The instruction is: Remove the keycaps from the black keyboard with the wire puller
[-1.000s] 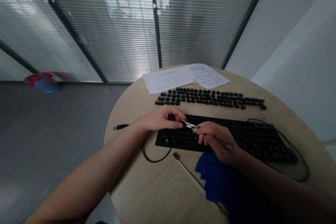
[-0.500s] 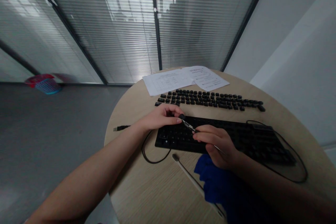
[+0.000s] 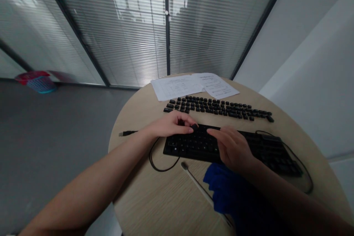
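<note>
One black keycap (image 3: 195, 127) is pinched in the left hand (image 3: 174, 123) over the keyboard (image 3: 193, 145); the metal tool has left view, and whether the half-curled right hand (image 3: 233, 147) holds anything is unclear. Brush (image 3: 199, 185) and blue cloth (image 3: 222, 186) lie nearer, loose keycaps (image 3: 209, 111) beyond.

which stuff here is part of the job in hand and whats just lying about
Likely in the job:
black keyboard, beneath the hands
small black piece, in the left hand
loose keys, in rows beyond the keyboard
brush and blue cloth, perhaps; neither is held

Seemingly just lying about:
printed papers, at the far side of the table
basket, on the floor
</note>
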`<action>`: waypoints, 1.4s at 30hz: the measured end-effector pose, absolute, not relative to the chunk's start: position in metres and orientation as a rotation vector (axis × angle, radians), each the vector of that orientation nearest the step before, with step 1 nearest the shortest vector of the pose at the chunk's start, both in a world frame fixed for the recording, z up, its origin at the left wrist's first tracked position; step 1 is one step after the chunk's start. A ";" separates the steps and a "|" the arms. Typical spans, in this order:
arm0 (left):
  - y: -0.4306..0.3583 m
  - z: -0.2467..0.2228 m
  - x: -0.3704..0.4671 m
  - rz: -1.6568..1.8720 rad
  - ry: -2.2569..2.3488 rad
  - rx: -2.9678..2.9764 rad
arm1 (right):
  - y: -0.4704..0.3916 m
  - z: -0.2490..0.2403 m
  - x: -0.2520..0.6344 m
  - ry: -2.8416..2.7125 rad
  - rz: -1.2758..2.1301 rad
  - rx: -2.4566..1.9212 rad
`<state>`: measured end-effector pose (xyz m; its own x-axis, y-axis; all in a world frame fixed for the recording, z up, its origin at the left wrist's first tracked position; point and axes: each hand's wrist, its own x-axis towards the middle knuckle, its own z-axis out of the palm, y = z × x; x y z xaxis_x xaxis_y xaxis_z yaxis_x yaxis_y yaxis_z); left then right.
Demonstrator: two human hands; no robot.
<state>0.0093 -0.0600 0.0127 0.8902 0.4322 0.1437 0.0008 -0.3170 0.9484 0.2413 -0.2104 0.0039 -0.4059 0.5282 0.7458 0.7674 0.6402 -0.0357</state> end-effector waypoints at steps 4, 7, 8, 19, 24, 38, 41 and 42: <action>-0.063 0.010 0.013 0.357 0.280 1.920 | -0.206 0.006 0.235 -2.168 -0.500 -1.172; -0.065 0.010 0.014 0.337 0.263 1.942 | -0.204 0.003 0.230 -2.180 -0.559 -1.233; -0.065 0.010 0.015 0.331 0.261 1.951 | -0.203 0.002 0.230 -2.178 -0.572 -1.240; -0.065 0.016 0.010 0.292 0.288 2.019 | -0.197 0.012 0.241 -2.159 -0.474 -1.353; -0.057 0.020 0.005 0.344 0.563 2.417 | -0.146 0.028 0.249 -2.154 -0.194 -1.775; -0.057 0.028 -0.001 0.112 0.617 2.621 | -0.074 0.010 0.232 -2.250 0.042 -2.028; -0.059 0.031 -0.002 0.077 0.602 2.610 | -0.070 0.009 0.232 -2.261 0.053 -2.035; -0.059 0.032 -0.002 0.070 0.602 2.606 | -0.070 0.009 0.232 -2.263 0.055 -2.036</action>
